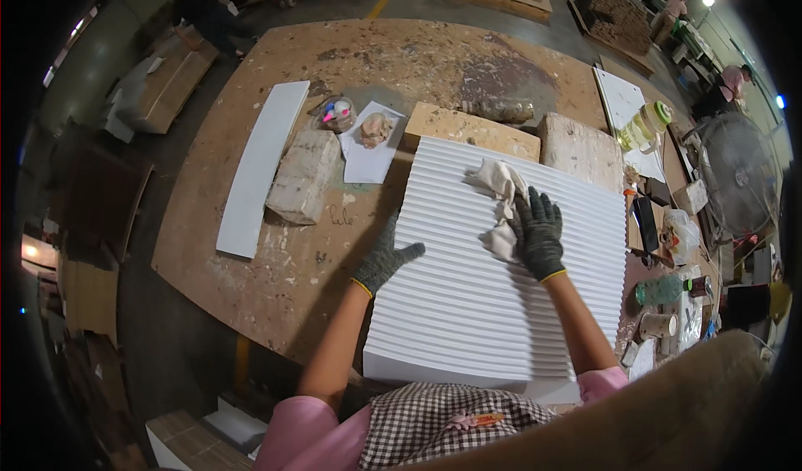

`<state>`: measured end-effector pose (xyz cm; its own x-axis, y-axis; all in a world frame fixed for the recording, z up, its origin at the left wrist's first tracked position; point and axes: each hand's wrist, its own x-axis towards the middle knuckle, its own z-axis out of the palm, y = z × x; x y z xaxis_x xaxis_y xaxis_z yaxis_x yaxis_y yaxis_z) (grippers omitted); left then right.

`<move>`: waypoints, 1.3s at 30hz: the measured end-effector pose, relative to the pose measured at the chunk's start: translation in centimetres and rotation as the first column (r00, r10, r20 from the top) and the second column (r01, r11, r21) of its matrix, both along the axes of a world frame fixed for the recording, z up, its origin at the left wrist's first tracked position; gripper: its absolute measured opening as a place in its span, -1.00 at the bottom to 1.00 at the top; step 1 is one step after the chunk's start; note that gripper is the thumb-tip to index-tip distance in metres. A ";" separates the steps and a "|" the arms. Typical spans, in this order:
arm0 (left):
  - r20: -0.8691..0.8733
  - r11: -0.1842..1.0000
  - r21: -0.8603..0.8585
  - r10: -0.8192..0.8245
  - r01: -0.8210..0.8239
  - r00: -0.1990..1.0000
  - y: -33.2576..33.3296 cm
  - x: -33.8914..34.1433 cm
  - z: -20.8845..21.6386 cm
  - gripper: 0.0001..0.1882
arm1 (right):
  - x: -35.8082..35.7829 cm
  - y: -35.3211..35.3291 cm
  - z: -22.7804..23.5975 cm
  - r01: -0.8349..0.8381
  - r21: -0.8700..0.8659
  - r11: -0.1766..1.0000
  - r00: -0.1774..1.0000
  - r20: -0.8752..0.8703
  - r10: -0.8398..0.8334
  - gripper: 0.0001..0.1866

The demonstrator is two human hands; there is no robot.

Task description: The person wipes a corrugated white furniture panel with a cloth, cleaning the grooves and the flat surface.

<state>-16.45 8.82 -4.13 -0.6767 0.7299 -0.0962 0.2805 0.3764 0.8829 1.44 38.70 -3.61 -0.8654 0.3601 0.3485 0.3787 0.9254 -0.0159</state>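
Note:
A white ribbed panel lies in front of me, its ridges running from side to side. My left hand, in a dark grey knit glove with a yellow cuff, grips the panel's left edge. Its thumb rests on the ridges and its fingers go down along the side, partly hidden. On the upper right of the panel my gloved right hand holds a crumpled off-white rag against the surface. The rag bunches out to the left of that hand, whose fingers point away from me.
Beyond the panel are a wooden board and whitish blocks. A long white strip lies left on the stained table. Bottles and cups crowd the right edge, near a fan. Other people stand farther off.

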 end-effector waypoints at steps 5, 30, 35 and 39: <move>-0.104 0.977 0.213 0.011 0.012 0.995 0.0 -0.6 -3.3 -0.19 | -10.9 -8.4 -1.4 -0.183 -0.168 0.969 0.974 -0.167 0.155 -0.41; 0.117 0.989 0.149 -0.027 0.010 0.993 0.4 0.6 -1.1 0.02 | -15.5 -9.7 1.1 -0.297 -0.419 0.858 0.955 -0.151 0.257 -0.84; -0.094 0.986 0.157 -0.036 0.051 0.995 -1.1 0.4 -2.1 0.10 | -12.3 -8.7 0.9 -0.370 -0.468 0.802 0.928 -0.229 0.294 -0.82; -0.055 0.999 0.044 -0.009 0.012 0.998 -1.1 0.2 -4.1 0.23 | -7.7 -4.9 0.4 -0.236 -0.490 0.839 0.972 -0.129 0.198 -0.78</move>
<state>-16.29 7.69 -8.22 -0.6725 0.7396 -0.0269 0.3326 0.3345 0.8817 -6.23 33.82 -3.24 -0.9219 0.3074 0.2357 0.1492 0.8433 -0.5163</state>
